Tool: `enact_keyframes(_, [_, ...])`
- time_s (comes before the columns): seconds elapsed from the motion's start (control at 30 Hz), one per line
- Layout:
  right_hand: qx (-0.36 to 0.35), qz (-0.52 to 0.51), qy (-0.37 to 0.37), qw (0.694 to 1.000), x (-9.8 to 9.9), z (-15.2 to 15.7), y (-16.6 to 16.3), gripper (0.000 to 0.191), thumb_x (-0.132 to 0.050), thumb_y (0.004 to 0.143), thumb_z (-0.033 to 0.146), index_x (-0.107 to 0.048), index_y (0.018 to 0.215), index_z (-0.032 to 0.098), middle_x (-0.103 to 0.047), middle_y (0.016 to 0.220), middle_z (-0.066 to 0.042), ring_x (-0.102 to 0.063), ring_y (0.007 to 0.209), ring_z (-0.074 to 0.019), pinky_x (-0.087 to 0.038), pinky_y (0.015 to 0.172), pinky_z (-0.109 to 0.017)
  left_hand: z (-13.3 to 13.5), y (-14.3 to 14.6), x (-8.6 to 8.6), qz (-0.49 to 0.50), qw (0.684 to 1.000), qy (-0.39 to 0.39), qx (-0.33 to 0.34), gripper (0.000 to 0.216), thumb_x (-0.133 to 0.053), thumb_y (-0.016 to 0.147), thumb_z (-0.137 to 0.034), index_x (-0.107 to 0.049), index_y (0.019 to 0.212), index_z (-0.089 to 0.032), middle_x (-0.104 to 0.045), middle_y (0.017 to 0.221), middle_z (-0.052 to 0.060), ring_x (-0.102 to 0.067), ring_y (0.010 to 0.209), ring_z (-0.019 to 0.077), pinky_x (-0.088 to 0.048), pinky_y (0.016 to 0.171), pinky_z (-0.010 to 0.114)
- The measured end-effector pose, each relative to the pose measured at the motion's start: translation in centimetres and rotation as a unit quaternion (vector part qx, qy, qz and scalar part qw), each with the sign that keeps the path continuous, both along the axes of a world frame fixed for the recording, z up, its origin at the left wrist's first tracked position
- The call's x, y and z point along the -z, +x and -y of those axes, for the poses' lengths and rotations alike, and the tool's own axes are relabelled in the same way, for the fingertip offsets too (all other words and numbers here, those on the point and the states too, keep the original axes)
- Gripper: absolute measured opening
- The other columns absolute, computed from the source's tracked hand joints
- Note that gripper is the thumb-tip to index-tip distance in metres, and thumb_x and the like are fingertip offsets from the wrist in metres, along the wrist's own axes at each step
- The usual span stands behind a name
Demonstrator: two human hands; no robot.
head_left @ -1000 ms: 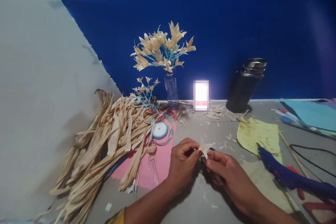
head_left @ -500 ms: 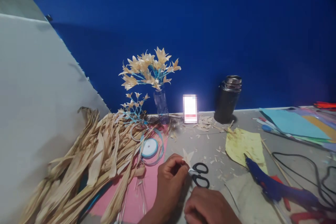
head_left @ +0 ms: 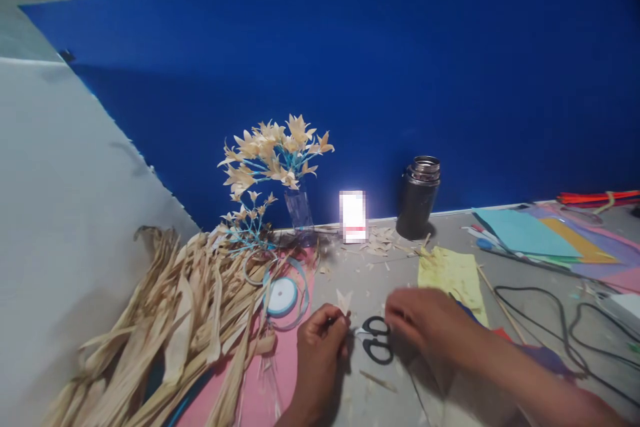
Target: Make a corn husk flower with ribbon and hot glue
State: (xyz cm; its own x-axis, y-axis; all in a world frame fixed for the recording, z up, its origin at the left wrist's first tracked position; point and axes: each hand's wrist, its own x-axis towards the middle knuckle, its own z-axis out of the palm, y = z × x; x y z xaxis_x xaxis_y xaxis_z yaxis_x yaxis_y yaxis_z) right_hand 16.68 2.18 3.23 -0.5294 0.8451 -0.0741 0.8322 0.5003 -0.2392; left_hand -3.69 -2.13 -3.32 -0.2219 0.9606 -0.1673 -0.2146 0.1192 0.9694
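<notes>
My left hand is closed in a pinch on a small pale husk flower whose petals stick up above my fingers. My right hand hovers over the table to the right, blurred by motion, just right of a pair of black-handled scissors that lies flat between both hands. Whether its fingers are open or closed does not show. A heap of dried corn husks spreads at the left.
A vase of husk flowers, a bright phone and a dark flask stand along the blue backdrop. A blue ribbon spool lies on pink paper. Yellow paper, coloured sheets and a black cable are at right.
The camera has tilted up. My right hand let go of the flower, dropped low, then swept up to the right of the scissors. My left hand keeps the flower.
</notes>
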Motion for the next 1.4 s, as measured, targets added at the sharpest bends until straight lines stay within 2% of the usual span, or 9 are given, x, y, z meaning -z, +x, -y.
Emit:
enact_keyframes(0.1, [0.05, 0.055, 0.008, 0.997, -0.9, -6.5, 1.0, 0.015, -0.058, 0.097, 0.016, -0.073, 0.099, 0.019, -0.076, 0.106, -0.01, -0.07, 0.097, -0.023, -0.048, 0.08, -0.032, 0.0, -0.1, -0.2, 0.0, 1.0, -0.004, -0.002, 0.029, -0.079, 0.076, -0.041, -0.064, 0.074, -0.016, -0.049, 0.051, -0.006, -0.039, 0.046, 0.0065, -0.028, 0.048, 0.018])
enact_keyframes(0.27, [0.054, 0.113, -0.029, 0.992, 2.4, -13.1, 1.5, 0.032, -0.066, 0.1, 0.036, -0.065, 0.126, 0.018, -0.067, 0.126, -0.009, -0.069, 0.106, -0.0234, -0.059, 0.09, -0.045, -0.1, -0.5, -0.9, 0.01, 1.0, -0.005, -0.018, 0.031, -0.083, 0.072, -0.04, -0.064, 0.072, -0.016, -0.053, 0.053, -0.005, -0.04, 0.045, 0.0059, -0.027, 0.048, 0.018])
enact_keyframes(0.6, [-0.016, 0.053, -0.009, 0.998, 5.0, -13.3, 1.4, 0.034, -0.066, 0.1, 0.037, -0.064, 0.128, 0.018, -0.066, 0.129, -0.009, -0.068, 0.108, -0.024, -0.059, 0.091, -0.046, -0.4, -0.8, -0.7, 0.02, 0.999, -0.017, -0.027, 0.037, -0.084, 0.07, -0.045, -0.063, 0.07, -0.016, -0.053, 0.054, -0.004, -0.04, 0.046, 0.0058, -0.027, 0.048, 0.018])
enact_keyframes(0.77, [-0.019, -0.053, 0.018, 0.998, 2.2, -13.2, -0.2, 0.02, -0.057, 0.102, 0.02, -0.068, 0.119, 0.017, -0.074, 0.114, -0.01, -0.07, 0.1, -0.0223, -0.056, 0.091, -0.039, -0.6, -1.1, -0.2, 0.023, 0.999, -0.021, -0.032, 0.038, -0.086, 0.069, -0.047, -0.065, 0.074, -0.015, -0.053, 0.051, -0.005, -0.039, 0.045, 0.0058, -0.026, 0.047, 0.018])
enact_keyframes(0.93, [-0.02, -0.178, 0.025, 0.984, -4.2, -8.9, -1.1, 0.024, -0.047, 0.103, 0.025, -0.07, 0.104, 0.02, -0.076, 0.103, -0.006, -0.069, 0.094, -0.0192, -0.052, 0.083, -0.029, -0.6, -0.8, -1.6, 0.103, 0.993, -0.036, -0.04, 0.039, -0.089, 0.066, -0.045, -0.065, 0.073, -0.016, -0.049, 0.046, -0.007, -0.036, 0.041, 0.0051, -0.022, 0.044, 0.018])
enact_keyframes(1.03, [0.032, -0.336, -0.093, 0.937, -5.7, -2.9, -1.5, 0.034, -0.05, 0.1, 0.045, -0.068, 0.082, 0.021, -0.069, 0.074, -0.001, -0.065, 0.071, -0.0175, -0.05, 0.064, -0.025, -0.5, -0.5, -3.2, 0.201, 0.978, -0.05, -0.038, 0.038, -0.092, 0.061, -0.04, -0.067, 0.075, -0.014, -0.055, 0.053, -0.005, -0.037, 0.041, 0.0036, -0.024, 0.043, 0.018])
enact_keyframes(1.13, [0.058, -0.388, -0.205, 0.897, -4.1, 2.5, -2.1, 0.039, -0.054, 0.096, 0.052, -0.066, 0.075, 0.022, -0.067, 0.07, -0.001, -0.063, 0.068, -0.0179, -0.05, 0.061, -0.024, -0.6, -0.4, -4.7, 0.246, 0.968, -0.044, -0.021, 0.038, -0.092, 0.06, -0.036, -0.069, 0.077, -0.012, -0.065, 0.069, -0.001, -0.04, 0.041, 0.0015, -0.027, 0.043, 0.018])
enact_keyframes(1.3, [0.079, -0.438, -0.142, 0.884, 0.9, 5.1, -3.9, 0.039, -0.054, 0.094, 0.056, -0.07, 0.079, 0.024, -0.068, 0.068, -0.002, -0.061, 0.061, -0.0191, -0.05, 0.057, -0.026, -1.2, -0.2, -6.1, 0.292, 0.956, -0.032, 0.0, 0.034, -0.091, 0.063, -0.03, -0.068, 0.079, -0.012, -0.066, 0.073, -0.001, -0.041, 0.041, 0.002, -0.028, 0.042, 0.019])
enact_keyframes(1.4, [0.106, -0.457, -0.129, 0.873, 2.1, 4.8, -4.4, 0.038, -0.054, 0.096, 0.054, -0.072, 0.082, 0.024, -0.069, 0.07, -0.002, -0.063, 0.063, -0.0191, -0.051, 0.058, -0.025, -1.6, -0.3, -6.3, 0.354, 0.933, -0.062, 0.018, 0.032, -0.089, 0.064, -0.025, -0.067, 0.082, -0.012, -0.064, 0.072, -0.002, -0.039, 0.042, 0.0015, -0.026, 0.041, 0.017])
